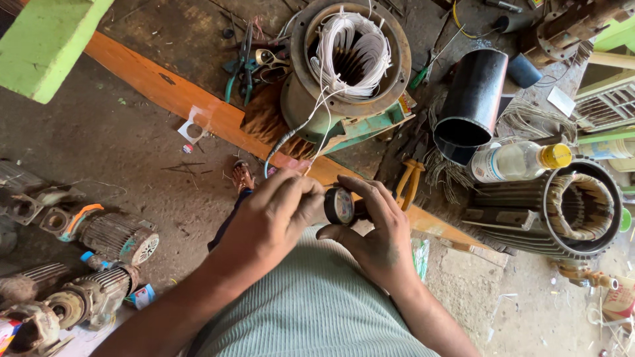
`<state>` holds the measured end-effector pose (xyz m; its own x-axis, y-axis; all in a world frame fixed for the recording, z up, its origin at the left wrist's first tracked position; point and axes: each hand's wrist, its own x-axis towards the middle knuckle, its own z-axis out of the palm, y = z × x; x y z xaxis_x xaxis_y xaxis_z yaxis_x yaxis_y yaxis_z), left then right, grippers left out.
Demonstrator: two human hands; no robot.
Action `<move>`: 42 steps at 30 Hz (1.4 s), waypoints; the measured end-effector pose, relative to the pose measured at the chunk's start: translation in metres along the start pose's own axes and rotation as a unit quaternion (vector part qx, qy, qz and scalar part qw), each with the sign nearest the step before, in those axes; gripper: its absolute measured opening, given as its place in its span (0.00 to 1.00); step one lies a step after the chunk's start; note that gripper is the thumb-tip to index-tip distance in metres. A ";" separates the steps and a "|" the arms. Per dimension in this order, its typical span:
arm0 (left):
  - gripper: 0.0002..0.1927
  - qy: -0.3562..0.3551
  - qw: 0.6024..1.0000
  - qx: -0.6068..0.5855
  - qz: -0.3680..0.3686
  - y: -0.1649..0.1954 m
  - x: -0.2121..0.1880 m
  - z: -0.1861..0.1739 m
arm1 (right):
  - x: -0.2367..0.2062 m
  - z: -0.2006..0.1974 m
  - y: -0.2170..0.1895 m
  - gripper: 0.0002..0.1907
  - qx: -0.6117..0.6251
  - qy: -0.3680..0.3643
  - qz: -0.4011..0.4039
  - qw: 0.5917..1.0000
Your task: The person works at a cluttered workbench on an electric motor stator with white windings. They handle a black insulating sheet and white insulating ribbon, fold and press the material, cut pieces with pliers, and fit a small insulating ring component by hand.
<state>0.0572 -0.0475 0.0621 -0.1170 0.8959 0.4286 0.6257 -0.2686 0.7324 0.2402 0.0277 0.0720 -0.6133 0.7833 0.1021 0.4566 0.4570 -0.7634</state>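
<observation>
**Both hands closing on a roll of black tape over the bench edge**

The right hand (377, 231) is gripping a small roll of black tape (339, 205), its thumb and fingers clamped around the rim so the round face is pointing up toward the camera. The left hand (278, 211) is meeting it from the other side, its fingertips pinched together right against the roll's edge; whether they are pinching a loose end of tape cannot be told. The roll is sitting between the two hands, above the person's lap in a ribbed green shirt (311, 304) and just in front of the orange edge of the workbench (165, 86).

Further back on the bench a green motor housing (344, 73) is standing open-end up, with white winding wires (350, 49) looping inside and a few leads trailing down toward the hands. To its right a black pipe section (473, 99) is lying tilted, and near it a clear bottle with a yellow cap (519, 160) is resting against a second, dark stator (562, 211). Pliers with yellow handles (409, 182) are lying just beside the right hand. Old motors (99, 264) are lying on the floor at the left
</observation>
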 end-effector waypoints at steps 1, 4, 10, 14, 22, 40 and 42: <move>0.14 -0.014 0.998 -0.039 -0.039 -0.001 0.000 -0.002 | 0.000 0.000 0.001 0.39 0.001 0.000 -0.006 1.000; 0.15 -0.001 0.998 -0.062 -0.031 -0.003 0.002 -0.006 | 0.000 0.001 0.001 0.37 -0.027 0.013 -0.053 0.998; 0.08 -0.040 0.994 -0.090 -0.040 -0.007 0.005 -0.013 | -0.001 0.004 -0.002 0.34 -0.062 0.017 -0.065 0.996; 0.09 -0.139 0.986 -0.077 -0.047 -0.015 0.010 -0.017 | 0.001 0.004 0.003 0.35 -0.066 0.002 -0.099 0.993; 0.08 -0.022 0.997 -0.069 0.007 -0.006 -0.002 -0.010 | 0.007 0.018 0.027 0.38 0.097 -0.055 0.057 0.992; 0.14 0.050 0.975 -0.143 -0.161 -0.019 -0.011 -0.025 | 0.023 0.009 0.038 0.26 0.481 -0.098 0.152 0.858; 0.12 0.055 0.967 -0.181 -0.169 -0.021 -0.010 -0.023 | 0.017 0.009 0.038 0.22 0.503 -0.103 0.154 0.844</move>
<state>0.0278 -0.0587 0.0547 -0.3611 0.9165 0.1719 0.2295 -0.0913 0.9690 0.2412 0.0549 0.0387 -0.7114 0.6625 -0.2346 -0.0994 -0.4253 -0.8996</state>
